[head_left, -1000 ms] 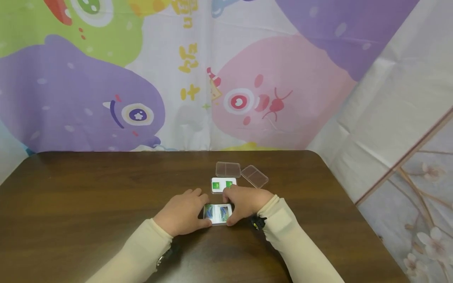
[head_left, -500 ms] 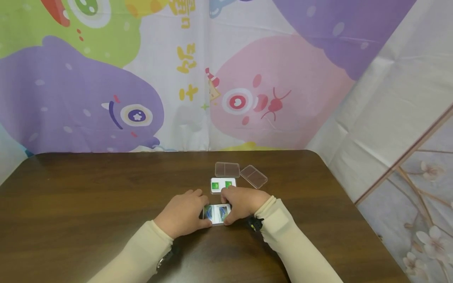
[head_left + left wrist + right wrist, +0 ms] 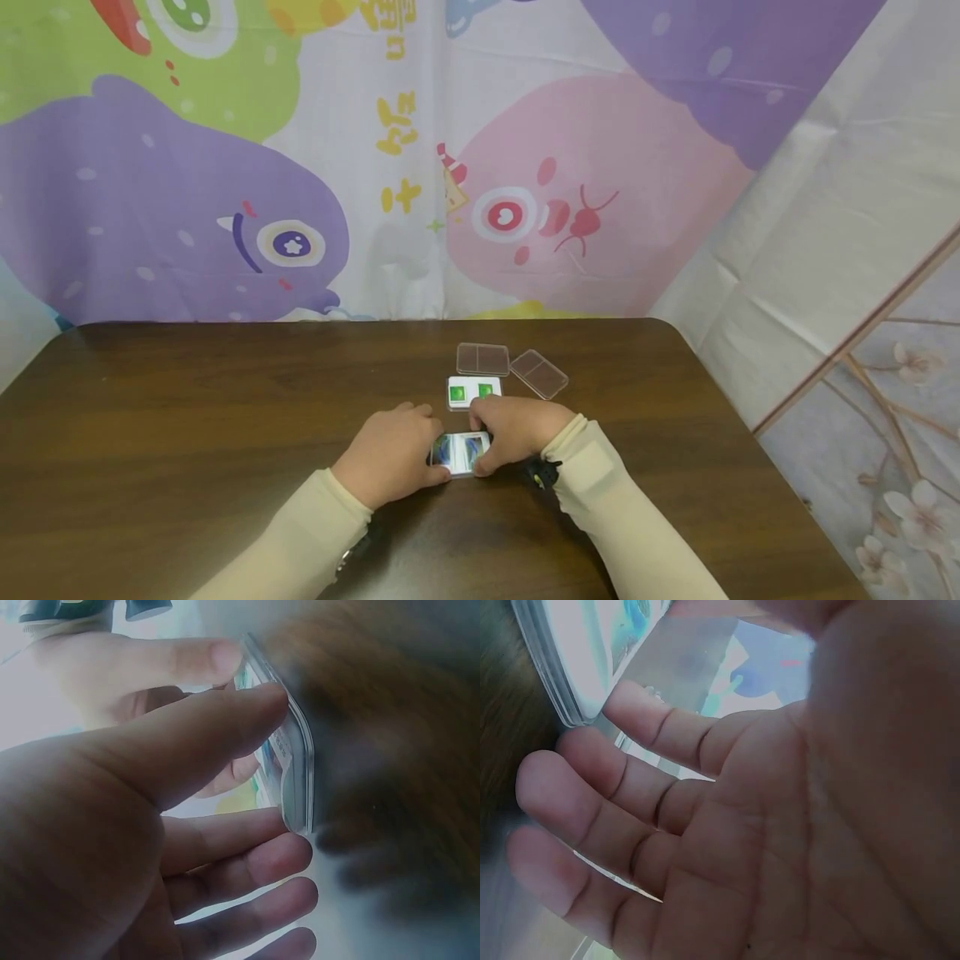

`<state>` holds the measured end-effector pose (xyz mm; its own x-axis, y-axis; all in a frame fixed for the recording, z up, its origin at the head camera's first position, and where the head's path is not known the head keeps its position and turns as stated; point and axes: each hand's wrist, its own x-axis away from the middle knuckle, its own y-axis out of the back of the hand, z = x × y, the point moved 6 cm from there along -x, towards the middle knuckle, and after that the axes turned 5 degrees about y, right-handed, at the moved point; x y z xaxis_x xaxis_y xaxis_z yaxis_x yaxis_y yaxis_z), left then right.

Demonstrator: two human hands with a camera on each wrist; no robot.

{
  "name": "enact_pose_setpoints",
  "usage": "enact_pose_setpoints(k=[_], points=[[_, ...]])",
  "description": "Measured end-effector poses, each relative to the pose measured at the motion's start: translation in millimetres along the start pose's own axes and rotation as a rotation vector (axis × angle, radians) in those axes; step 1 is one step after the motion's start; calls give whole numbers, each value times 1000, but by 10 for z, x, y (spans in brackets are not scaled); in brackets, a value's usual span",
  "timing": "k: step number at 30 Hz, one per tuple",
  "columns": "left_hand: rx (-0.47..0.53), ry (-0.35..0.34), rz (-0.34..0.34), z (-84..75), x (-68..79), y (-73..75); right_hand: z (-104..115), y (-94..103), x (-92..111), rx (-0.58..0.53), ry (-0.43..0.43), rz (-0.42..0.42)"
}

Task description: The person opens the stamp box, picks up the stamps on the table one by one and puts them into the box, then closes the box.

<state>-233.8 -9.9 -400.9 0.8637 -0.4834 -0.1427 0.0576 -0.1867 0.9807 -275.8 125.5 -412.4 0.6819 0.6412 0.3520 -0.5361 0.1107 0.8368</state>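
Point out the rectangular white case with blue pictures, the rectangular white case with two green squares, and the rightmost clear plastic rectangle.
Blue-picture case [image 3: 460,454]: head view, white middle strip.
Green-square case [image 3: 471,392]: head view, white gap between squares.
Clear plastic rectangle [image 3: 540,374]: head view, near its centre.

Case between left hand and right hand, second case behind, trays (two) beyond

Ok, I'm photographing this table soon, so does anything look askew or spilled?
The clear plastic piece on the right lies slanted, while the other clear piece and the case with blue pictures look nearly straight. No spill or damage shows.
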Motion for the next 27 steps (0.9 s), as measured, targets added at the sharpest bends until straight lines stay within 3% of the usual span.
enact_pose_setpoints(k=[18,27], points=[[19,-16,-6,-1,5,6,-17,16,-2,-19,18,-26],[34,7,-1,20,6,17,7,49,32,26,4,-24]])
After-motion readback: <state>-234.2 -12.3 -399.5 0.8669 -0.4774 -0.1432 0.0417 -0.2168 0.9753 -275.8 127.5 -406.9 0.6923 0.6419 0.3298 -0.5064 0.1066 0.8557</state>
